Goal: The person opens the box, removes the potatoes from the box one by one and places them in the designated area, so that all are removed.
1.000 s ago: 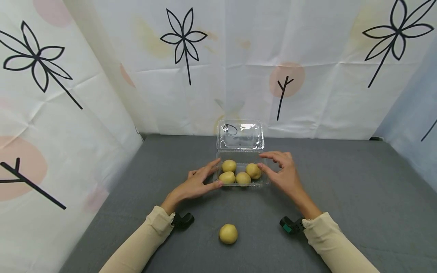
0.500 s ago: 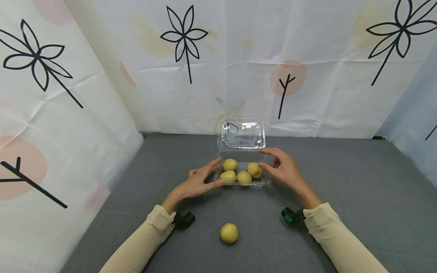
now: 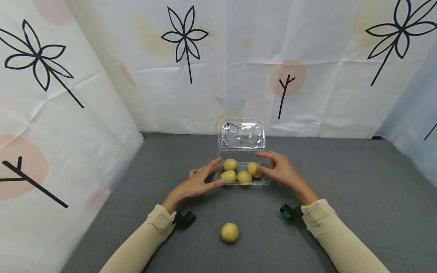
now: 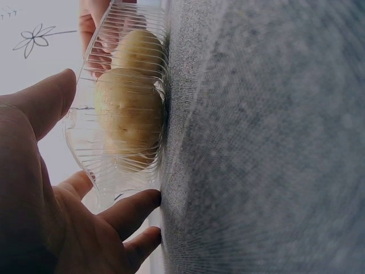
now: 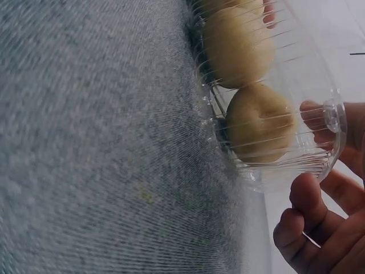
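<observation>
A clear plastic clamshell box (image 3: 218, 181) stands at the middle of the table with its lid raised. Several yellow potatoes lie in it, among them a left front potato (image 3: 228, 176) and a right potato (image 3: 253, 169). My left hand (image 3: 196, 184) rests at the box's left end, fingers spread along the side, thumb by the front wall. At the right end my right hand (image 3: 281, 168) reaches over the rim. Its thumb overlaps the right potato in the head view; contact cannot be told. The other right fingers bend outside the box in the right wrist view.
One more potato (image 3: 230, 232) lies on the grey table (image 3: 259, 250), nearer than the box and between the forearms. The transparent lid (image 3: 241, 133) leans up at the back, before a white patterned cloth backdrop (image 3: 239, 68).
My right hand has shifted a little to the left over the box, its thumb now overlapping the right potato. The left hand and the potatoes show hardly any movement.
</observation>
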`<state>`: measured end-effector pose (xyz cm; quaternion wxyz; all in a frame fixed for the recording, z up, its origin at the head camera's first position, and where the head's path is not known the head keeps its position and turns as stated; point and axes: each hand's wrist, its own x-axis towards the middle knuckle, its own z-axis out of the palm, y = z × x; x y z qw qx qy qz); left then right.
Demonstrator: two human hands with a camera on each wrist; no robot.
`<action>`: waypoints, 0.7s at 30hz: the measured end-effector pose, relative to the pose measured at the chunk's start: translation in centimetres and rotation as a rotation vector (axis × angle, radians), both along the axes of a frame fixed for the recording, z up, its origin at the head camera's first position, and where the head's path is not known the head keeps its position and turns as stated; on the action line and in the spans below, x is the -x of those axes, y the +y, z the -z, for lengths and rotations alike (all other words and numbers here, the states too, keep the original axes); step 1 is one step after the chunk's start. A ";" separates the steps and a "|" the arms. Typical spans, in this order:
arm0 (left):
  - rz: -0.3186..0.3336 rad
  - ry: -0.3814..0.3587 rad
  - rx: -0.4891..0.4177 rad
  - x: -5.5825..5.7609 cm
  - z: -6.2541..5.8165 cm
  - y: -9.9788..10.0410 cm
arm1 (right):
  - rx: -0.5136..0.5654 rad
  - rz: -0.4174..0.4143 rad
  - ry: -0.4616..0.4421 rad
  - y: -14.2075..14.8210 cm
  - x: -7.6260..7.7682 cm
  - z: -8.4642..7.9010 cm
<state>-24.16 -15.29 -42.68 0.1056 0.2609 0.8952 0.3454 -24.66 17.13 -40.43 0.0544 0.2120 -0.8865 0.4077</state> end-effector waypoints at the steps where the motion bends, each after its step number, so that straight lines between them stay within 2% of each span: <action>1: 0.000 0.002 0.002 0.0 0.0 0.0 | -0.004 -0.008 -0.004 0.0 0.0 0.1; 11: -0.005 -0.002 0.007 -0.1 0.0 0.1 | -0.027 -0.097 -0.090 -0.2 0.3 0.2; 21: -0.002 -0.006 -0.001 -0.1 0.0 0.1 | -0.067 -0.141 -0.067 0.0 0.7 0.3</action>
